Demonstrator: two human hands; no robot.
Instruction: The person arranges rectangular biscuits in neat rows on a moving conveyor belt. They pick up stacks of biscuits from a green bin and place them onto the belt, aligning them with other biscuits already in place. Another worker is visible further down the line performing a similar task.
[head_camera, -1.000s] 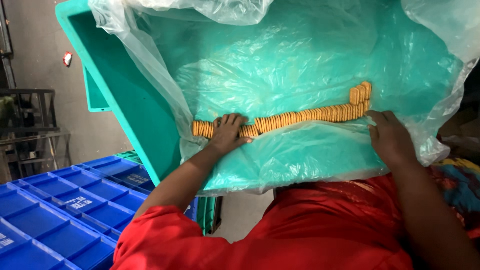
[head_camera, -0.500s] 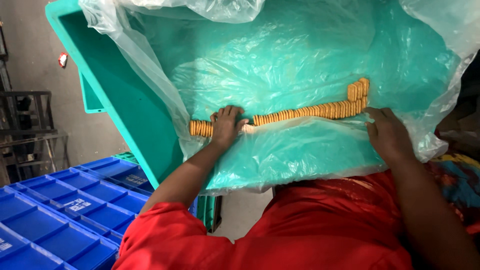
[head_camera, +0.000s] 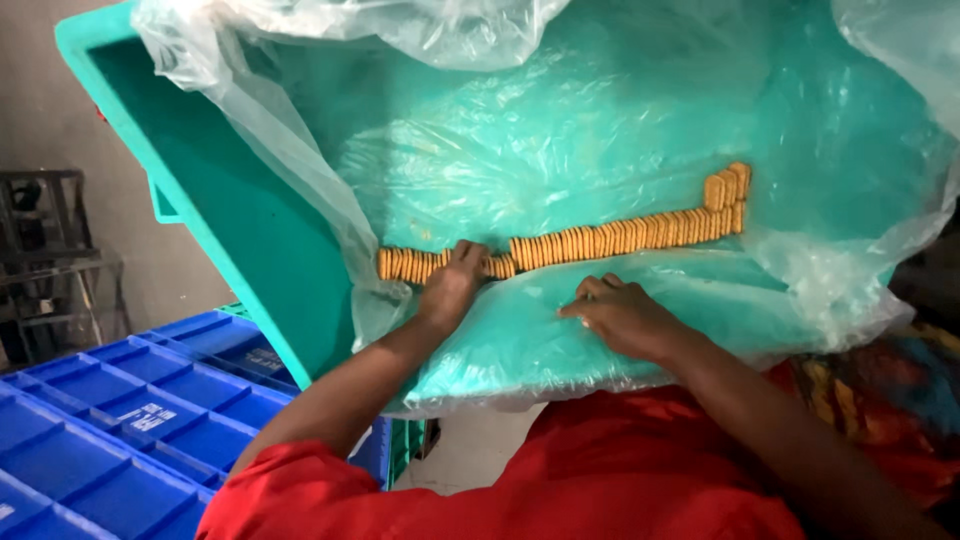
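Note:
A teal plastic crate (head_camera: 230, 230) lined with a clear plastic bag (head_camera: 560, 130) is tilted toward me. A long row of tan biscuits (head_camera: 620, 236) stands on edge along the inside, ending in a short stacked clump at the right end. My left hand (head_camera: 452, 285) rests on the row near its left end, fingers curled over some biscuits. My right hand (head_camera: 625, 315) lies flat on the plastic just below the middle of the row, fingers spread, holding nothing. I wear a red garment.
Blue compartmented plastic trays (head_camera: 120, 420) lie at the lower left. A dark metal rack (head_camera: 50, 260) stands against the grey wall at the far left. Colourful fabric (head_camera: 900, 400) shows at the right edge.
My right hand has slid left along the plastic from the right end of the biscuit row to below its middle. The left hand has stayed on the row's left end.

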